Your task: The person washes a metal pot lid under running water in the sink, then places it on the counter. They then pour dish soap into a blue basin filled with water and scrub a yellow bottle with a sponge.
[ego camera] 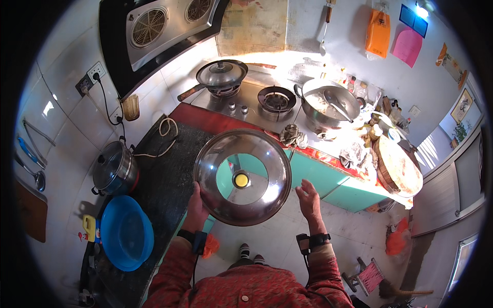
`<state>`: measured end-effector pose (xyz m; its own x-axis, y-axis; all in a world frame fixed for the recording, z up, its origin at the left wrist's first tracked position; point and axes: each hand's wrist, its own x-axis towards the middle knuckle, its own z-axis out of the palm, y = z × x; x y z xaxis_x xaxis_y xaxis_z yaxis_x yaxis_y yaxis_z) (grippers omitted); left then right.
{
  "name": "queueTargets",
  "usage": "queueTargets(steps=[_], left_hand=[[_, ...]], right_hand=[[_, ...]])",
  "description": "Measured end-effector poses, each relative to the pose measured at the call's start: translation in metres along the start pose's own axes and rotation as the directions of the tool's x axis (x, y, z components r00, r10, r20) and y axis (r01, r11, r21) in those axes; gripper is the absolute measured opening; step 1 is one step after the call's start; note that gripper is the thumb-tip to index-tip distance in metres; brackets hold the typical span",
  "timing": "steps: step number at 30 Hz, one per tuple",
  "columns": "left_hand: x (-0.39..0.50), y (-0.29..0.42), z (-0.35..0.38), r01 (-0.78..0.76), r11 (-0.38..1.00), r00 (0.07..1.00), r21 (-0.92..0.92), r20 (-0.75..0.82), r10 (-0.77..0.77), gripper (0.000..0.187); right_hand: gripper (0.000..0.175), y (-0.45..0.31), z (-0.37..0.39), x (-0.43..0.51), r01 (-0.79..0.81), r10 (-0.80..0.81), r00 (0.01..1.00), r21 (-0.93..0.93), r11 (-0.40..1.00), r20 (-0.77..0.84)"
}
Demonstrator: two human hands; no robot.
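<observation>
My left hand grips the rim of a large pot lid, which hangs in the air in front of me. The lid has a shiny metal rim, a round glass window and a yellow-topped knob at its centre. Through the glass, green cabinet and pale floor show. To the right of the lid, my right hand is raised with its fingers spread and nothing in it, a small gap away from the rim.
A lidded wok sits on the left burner of the gas stove. Right of it stands a wide steel pot with a ladle inside. A round chopping block is at the counter's right end. A blue basin and an electric pot stand left.
</observation>
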<state>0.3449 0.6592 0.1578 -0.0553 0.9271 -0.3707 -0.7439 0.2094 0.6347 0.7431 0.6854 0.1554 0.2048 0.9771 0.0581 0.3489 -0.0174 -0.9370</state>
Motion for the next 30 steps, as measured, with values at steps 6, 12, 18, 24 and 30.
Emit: queueTargets(steps=[6,12,18,24,30], left_hand=[[-0.002,0.013,0.004,-0.001,0.998,0.99,-0.065,0.142,0.01,0.063],[-0.003,0.022,0.004,-0.041,0.999,0.996,0.033,0.078,0.039,0.061],[0.003,0.023,-0.013,-0.027,0.997,0.999,0.077,-0.038,0.03,0.053],[0.004,0.022,-0.003,-0.015,0.975,0.983,0.22,-0.175,0.055,0.048],[0.005,0.015,0.01,-0.091,0.916,0.961,0.392,-0.205,0.183,0.051]], right_hand=[[0.101,-0.056,0.04,0.024,0.125,-0.138,0.984,0.112,0.986,0.111],[0.058,-0.061,0.06,0.043,-0.14,0.073,0.984,0.455,0.88,0.161],[0.023,-0.043,0.063,0.04,-0.188,0.189,0.981,0.464,0.866,0.044],[0.022,-0.012,0.066,0.042,0.123,-0.099,0.992,-0.672,0.73,0.074],[0.026,-0.019,0.048,0.037,0.226,-0.299,0.953,-0.544,0.808,-0.048]])
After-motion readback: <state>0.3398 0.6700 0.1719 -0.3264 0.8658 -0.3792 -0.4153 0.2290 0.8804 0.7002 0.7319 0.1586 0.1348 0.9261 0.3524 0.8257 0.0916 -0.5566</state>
